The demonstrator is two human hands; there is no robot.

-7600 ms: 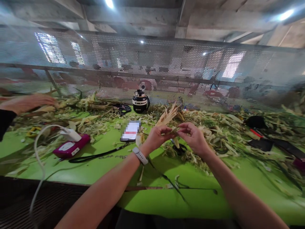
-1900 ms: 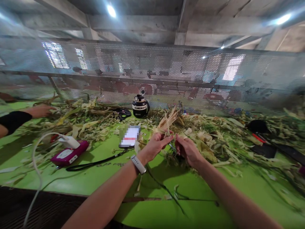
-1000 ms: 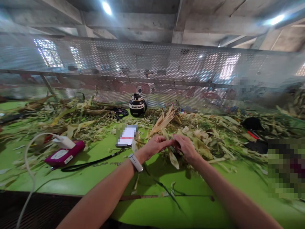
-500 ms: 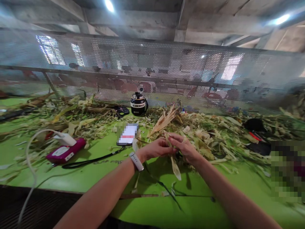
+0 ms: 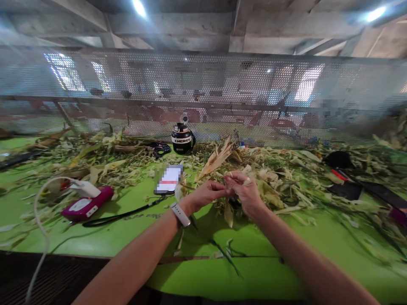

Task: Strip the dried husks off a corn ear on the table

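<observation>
My left hand, with a white band on its wrist, has its fingers pinched together and meets my right hand over the green table. A pale strip of corn husk hangs down from between them. The fingers of my right hand are curled in and closed at the same spot, and they partly hide what is pinched there. Just beyond my fingers lies a dry, tan bunch of husk. Loose husk pieces are heaped beside my right hand.
A phone with a black strap lies left of my hands. Farther left is a magenta power bank with a white plug and cable. A black bottle stands at the back, before a perforated metal screen. A black cap-like object is at right.
The husk strip hangs shorter and more upright than before. My right hand has turned slightly and its fingers have drawn in above my left hand. The view has shifted slightly.
</observation>
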